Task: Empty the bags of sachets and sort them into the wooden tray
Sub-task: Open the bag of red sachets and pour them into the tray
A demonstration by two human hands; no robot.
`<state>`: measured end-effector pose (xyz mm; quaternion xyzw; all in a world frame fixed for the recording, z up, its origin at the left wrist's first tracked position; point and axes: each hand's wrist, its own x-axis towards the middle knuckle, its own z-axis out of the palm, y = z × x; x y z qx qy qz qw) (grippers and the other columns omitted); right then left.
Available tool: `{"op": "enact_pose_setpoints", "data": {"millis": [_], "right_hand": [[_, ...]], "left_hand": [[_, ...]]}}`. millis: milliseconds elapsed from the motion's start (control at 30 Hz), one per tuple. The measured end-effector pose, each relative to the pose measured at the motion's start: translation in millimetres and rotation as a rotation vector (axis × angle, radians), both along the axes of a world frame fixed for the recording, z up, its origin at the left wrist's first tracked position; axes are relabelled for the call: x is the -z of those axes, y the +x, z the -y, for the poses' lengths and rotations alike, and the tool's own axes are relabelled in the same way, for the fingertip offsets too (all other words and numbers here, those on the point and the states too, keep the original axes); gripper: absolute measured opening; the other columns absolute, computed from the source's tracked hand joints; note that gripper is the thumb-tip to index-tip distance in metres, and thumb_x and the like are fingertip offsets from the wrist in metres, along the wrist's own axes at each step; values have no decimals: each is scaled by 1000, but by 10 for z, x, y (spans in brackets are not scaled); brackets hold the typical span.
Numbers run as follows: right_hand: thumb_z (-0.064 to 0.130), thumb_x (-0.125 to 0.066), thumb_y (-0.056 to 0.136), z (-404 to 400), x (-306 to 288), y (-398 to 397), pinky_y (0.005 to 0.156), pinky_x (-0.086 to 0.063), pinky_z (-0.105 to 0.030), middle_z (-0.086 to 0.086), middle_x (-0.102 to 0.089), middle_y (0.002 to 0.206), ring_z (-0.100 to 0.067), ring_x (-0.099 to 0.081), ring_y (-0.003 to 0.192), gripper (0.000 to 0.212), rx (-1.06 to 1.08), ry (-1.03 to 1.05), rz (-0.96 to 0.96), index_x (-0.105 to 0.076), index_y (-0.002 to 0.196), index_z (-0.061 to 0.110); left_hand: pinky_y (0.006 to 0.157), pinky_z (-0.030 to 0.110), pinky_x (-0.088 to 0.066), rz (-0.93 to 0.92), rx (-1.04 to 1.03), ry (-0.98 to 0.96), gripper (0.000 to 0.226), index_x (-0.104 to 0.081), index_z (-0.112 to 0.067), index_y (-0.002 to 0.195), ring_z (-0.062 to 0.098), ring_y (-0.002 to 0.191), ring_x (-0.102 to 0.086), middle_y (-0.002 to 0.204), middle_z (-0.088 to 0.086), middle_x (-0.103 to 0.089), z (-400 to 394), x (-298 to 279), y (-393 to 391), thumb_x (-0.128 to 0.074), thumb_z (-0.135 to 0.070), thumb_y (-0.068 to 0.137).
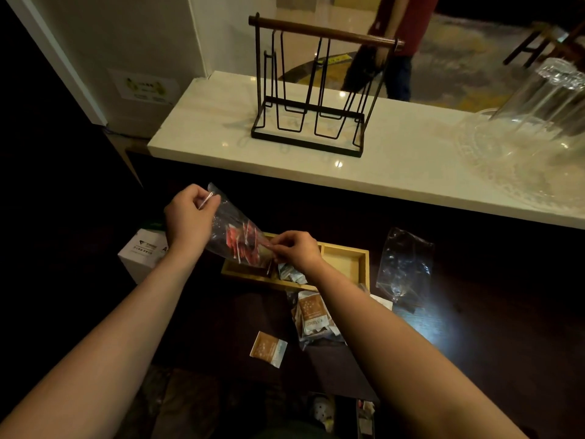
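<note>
Sachets, red ones [242, 243], sat bunched in the lower half of the clear bag [234, 229] we held tilted over the wooden tray [345, 248]. Our left hand [190, 215] was pinched shut on the bag's upper corner, lifting it high, while our right hand [296, 250] was closed on its lower end, fingers working at the mouth just above the tray's left side.

We judged the bag light, thin and slippery, a film that crumples and gives no stiffness of its own, so the corners were the sensible places to grip. The sachets looked small, flat and nearly weightless, likely to slide out in a clump once the opening faced down.

Some pale sachets [289, 272] already lay in the tray's middle compartment, and the right one looked bare. An emptied bag [406, 264] lay crumpled to the right of the tray. Nearer us sat a bag of brown sachets [313, 318], with one brown sachet [268, 348] loose beside it. A white box [142, 251] stood at the left, and a wire rack [311, 90] on the pale counter [411, 160] beyond.
</note>
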<state>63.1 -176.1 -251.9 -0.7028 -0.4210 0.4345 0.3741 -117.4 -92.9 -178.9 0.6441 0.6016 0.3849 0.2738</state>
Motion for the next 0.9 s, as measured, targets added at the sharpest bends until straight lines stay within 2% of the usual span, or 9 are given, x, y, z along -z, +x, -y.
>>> {"op": "enact_pose_setpoints", "data": {"millis": [133, 267, 433, 567, 733, 900], "right_hand": [[3, -59, 90, 26, -12, -28, 66, -57, -21, -14, -66, 93, -15, -63, 73, 16, -7, -7, -58, -67, 104, -1], [1, -58, 90, 40, -34, -33, 66, -56, -22, -15, -64, 93, -19, -62, 74, 15, -6, -10, -109, -65, 104, -4], [-3, -59, 89, 43, -52, -36, 55, -54, -16, -15, -62, 81, -15, -58, 61, 18, 26, -25, -187, -62, 105, -10], [1, -62, 88, 25, -54, -26, 61, -55, -24, -11, -61, 76, -17, -59, 61, 17, 50, -53, -238, -61, 104, -5], [1, -60, 89, 62, -18, -52, 62, -56, -24, -12, -63, 83, -15, -61, 63, 21, 25, -63, -222, -61, 108, -7], [0, -59, 89, 140, -7, -102, 63, -55, -26, -10, -61, 74, -17, -59, 60, 19, 3, -74, -259, -59, 107, -7]], "left_hand": [[49, 18, -33, -36, 58, 75, 18, -55, -18, 71, 3, 53, -45, 60, -8, -47, -13, -118, 60, -68, -21, 83], [51, 18, -31, -81, 115, 94, 20, -54, -18, 70, 4, 53, -42, 59, -8, -45, -29, -202, 127, -69, -19, 82], [51, 17, -30, -116, 151, 125, 20, -55, -17, 70, 5, 54, -41, 59, -7, -44, -29, -258, 173, -70, -20, 82], [50, 19, -30, -129, 169, 124, 20, -56, -17, 69, 8, 53, -41, 58, -6, -43, -24, -319, 221, -71, -22, 81], [49, 20, -30, -157, 185, 107, 20, -55, -18, 69, 6, 52, -42, 57, -7, -43, -12, -348, 259, -72, -20, 80], [49, 19, -29, -181, 195, 130, 20, -56, -19, 69, 5, 52, -43, 56, -8, -43, 26, -367, 247, -73, -21, 79]]}}
